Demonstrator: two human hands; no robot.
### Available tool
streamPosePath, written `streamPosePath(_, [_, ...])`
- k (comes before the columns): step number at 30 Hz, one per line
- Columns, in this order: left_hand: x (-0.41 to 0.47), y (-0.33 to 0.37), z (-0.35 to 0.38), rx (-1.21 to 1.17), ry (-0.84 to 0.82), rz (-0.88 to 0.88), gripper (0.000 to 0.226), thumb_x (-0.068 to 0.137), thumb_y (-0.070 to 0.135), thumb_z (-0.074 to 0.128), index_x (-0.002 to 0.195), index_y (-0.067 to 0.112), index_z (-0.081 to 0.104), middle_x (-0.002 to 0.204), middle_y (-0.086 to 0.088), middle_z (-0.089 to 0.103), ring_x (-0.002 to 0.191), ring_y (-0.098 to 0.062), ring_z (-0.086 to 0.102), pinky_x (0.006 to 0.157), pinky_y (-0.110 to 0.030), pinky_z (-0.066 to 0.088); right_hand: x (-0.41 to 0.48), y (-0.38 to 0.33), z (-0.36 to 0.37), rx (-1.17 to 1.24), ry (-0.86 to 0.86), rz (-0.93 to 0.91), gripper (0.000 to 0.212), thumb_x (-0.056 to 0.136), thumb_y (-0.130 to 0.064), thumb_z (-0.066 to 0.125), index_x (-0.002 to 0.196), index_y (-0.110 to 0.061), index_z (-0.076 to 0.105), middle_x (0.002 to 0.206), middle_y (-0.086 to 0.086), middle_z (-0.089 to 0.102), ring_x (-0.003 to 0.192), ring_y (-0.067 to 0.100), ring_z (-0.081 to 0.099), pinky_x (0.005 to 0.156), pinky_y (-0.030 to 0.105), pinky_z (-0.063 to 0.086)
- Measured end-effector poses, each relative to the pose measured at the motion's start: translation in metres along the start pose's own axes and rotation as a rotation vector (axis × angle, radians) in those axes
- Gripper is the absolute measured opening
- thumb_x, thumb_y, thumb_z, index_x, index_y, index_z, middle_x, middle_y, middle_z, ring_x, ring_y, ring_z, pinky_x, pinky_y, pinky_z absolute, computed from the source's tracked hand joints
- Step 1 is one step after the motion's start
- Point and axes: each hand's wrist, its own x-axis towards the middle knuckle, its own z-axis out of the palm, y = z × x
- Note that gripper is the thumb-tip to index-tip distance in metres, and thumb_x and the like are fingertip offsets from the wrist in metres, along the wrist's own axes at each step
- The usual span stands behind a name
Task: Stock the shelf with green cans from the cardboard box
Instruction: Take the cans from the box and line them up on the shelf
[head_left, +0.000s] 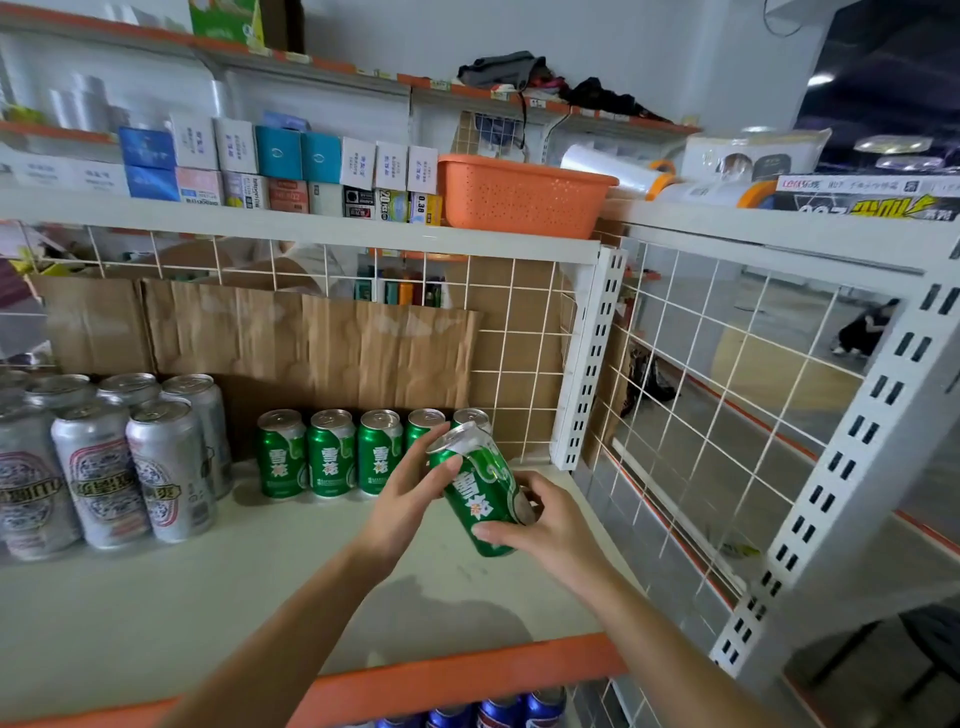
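Note:
A green can (480, 491) is tilted above the white shelf (208, 587), its top leaning to the left. My right hand (545, 525) grips its lower end from the right and below. My left hand (410, 493) touches its upper part with thumb and fingers around the top. Behind it, several green cans (332, 452) stand upright in a row against the back of the shelf. The cardboard box is out of view.
Tall silver cans (98, 467) stand at the shelf's left. Cardboard sheets (311, 348) and a white wire grid (519, 338) back the shelf; a wire side panel (701, 431) closes the right. An orange basket (519, 195) sits on the shelf above. Blue cans (498, 712) are below.

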Motion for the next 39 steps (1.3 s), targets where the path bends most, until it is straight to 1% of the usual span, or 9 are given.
streamPosePath(7, [-0.006, 0.015, -0.007, -0.036, 0.056, 0.024, 0.065, 0.053, 0.046, 0.07, 0.113, 0.024, 0.056, 0.102, 0.0, 0.071, 0.094, -0.013, 0.068, 0.071, -0.019, 0.053, -0.006, -0.01, 0.015, -0.004, -0.076, -0.012, 0.061, 0.052, -0.045, 0.084, 0.104, -0.035, 0.053, 0.104, -0.012, 0.066, 0.098, 0.006, 0.062, 0.087, 0.031, 0.053])
streamPosePath(10, [-0.01, 0.018, -0.01, -0.045, 0.073, 0.028, 0.062, 0.053, 0.044, 0.071, 0.11, 0.024, 0.058, 0.097, 0.003, 0.073, 0.091, -0.012, 0.069, 0.069, -0.018, 0.053, -0.007, -0.015, 0.012, 0.015, -0.167, -0.02, 0.062, 0.06, -0.037, 0.087, 0.109, -0.04, 0.048, 0.108, -0.014, 0.062, 0.099, -0.001, 0.06, 0.084, 0.018, 0.051])
streamPosePath(13, [-0.013, 0.022, -0.012, -0.06, 0.085, 0.027, 0.066, 0.052, 0.044, 0.069, 0.113, 0.022, 0.058, 0.096, 0.003, 0.072, 0.088, -0.01, 0.069, 0.067, -0.017, 0.053, -0.011, -0.02, 0.006, 0.06, -0.193, -0.054, 0.079, 0.049, -0.059, 0.083, 0.118, -0.043, 0.046, 0.113, -0.016, 0.061, 0.103, -0.005, 0.058, 0.082, 0.013, 0.047])
streamPosePath(16, [-0.014, 0.028, -0.013, -0.07, 0.085, 0.027, 0.048, 0.059, 0.033, 0.069, 0.106, 0.025, 0.06, 0.089, 0.008, 0.074, 0.083, -0.005, 0.069, 0.064, -0.014, 0.051, -0.016, -0.019, 0.003, 0.093, -0.191, -0.087, 0.095, 0.04, -0.075, 0.075, 0.123, -0.04, 0.044, 0.113, -0.016, 0.061, 0.103, -0.005, 0.058, 0.082, 0.014, 0.048])
streamPosePath(20, [-0.012, 0.037, -0.006, -0.034, 0.106, 0.036, 0.062, 0.05, 0.044, 0.072, 0.107, 0.022, 0.062, 0.096, 0.0, 0.072, 0.087, -0.011, 0.069, 0.066, -0.017, 0.053, -0.024, -0.022, 0.008, 0.092, -0.151, -0.089, 0.096, 0.037, -0.077, 0.075, 0.12, -0.038, 0.045, 0.112, -0.016, 0.063, 0.1, -0.004, 0.059, 0.08, 0.015, 0.048])
streamPosePath(25, [-0.008, 0.044, 0.006, 0.068, 0.183, 0.048, 0.058, 0.06, 0.036, 0.073, 0.113, 0.014, 0.061, 0.093, 0.0, 0.072, 0.084, -0.007, 0.069, 0.069, -0.019, 0.053, -0.032, -0.027, 0.023, -0.05, -0.002, -0.081, 0.072, 0.056, -0.051, 0.083, 0.115, -0.036, 0.045, 0.11, -0.016, 0.061, 0.101, -0.001, 0.058, 0.084, 0.022, 0.05])
streamPosePath(32, [-0.004, 0.041, 0.005, 0.308, 0.165, 0.038, 0.068, 0.048, 0.062, 0.069, 0.107, 0.03, 0.061, 0.096, 0.01, 0.07, 0.089, -0.002, 0.066, 0.08, -0.029, 0.056, -0.027, -0.023, 0.027, -0.069, 0.074, -0.046, 0.058, 0.062, -0.033, 0.084, 0.109, -0.026, 0.052, 0.1, -0.012, 0.064, 0.091, 0.003, 0.06, 0.07, 0.016, 0.047])
streamPosePath(35, [-0.004, 0.042, 0.001, 0.342, 0.011, 0.041, 0.058, 0.058, 0.061, 0.065, 0.111, 0.04, 0.054, 0.108, 0.011, 0.064, 0.096, -0.001, 0.063, 0.084, -0.026, 0.054, -0.024, -0.02, 0.025, 0.051, 0.065, 0.006, 0.062, 0.049, -0.042, 0.082, 0.102, -0.027, 0.053, 0.095, -0.011, 0.066, 0.088, 0.005, 0.063, 0.072, 0.025, 0.053])
streamPosePath(39, [-0.004, 0.024, -0.016, 0.409, 0.006, 0.011, 0.068, 0.071, 0.059, 0.057, 0.13, 0.027, 0.048, 0.122, 0.006, 0.058, 0.107, -0.002, 0.057, 0.093, -0.027, 0.048, -0.012, -0.009, 0.016, 0.16, 0.083, 0.021, 0.068, 0.041, -0.05, 0.076, 0.102, -0.025, 0.057, 0.092, -0.006, 0.069, 0.082, 0.003, 0.065, 0.071, 0.024, 0.054])
